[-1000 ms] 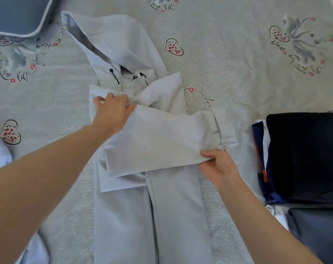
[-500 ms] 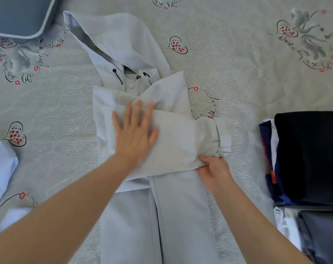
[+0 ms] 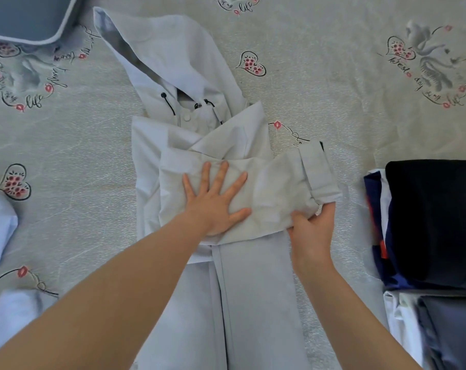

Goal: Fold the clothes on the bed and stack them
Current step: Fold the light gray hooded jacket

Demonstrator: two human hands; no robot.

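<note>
Sliding rightward, flat left hand presses the sleeve while right hand pinches its cuff; tugging could unfold it.

— Where does the camera sit?
— On the person's head, looking steeply down, close over the bed.
— Any second view?
— No, just this wide one.

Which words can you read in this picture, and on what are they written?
"life": script on the printed bedsheet, at left, top and right.
"Best day of my": beside the swan print, partly unclear.
Script beside the folded sleeve: partly covered, unreadable.
Hooded jacket, folded stack: no text visible.
</note>
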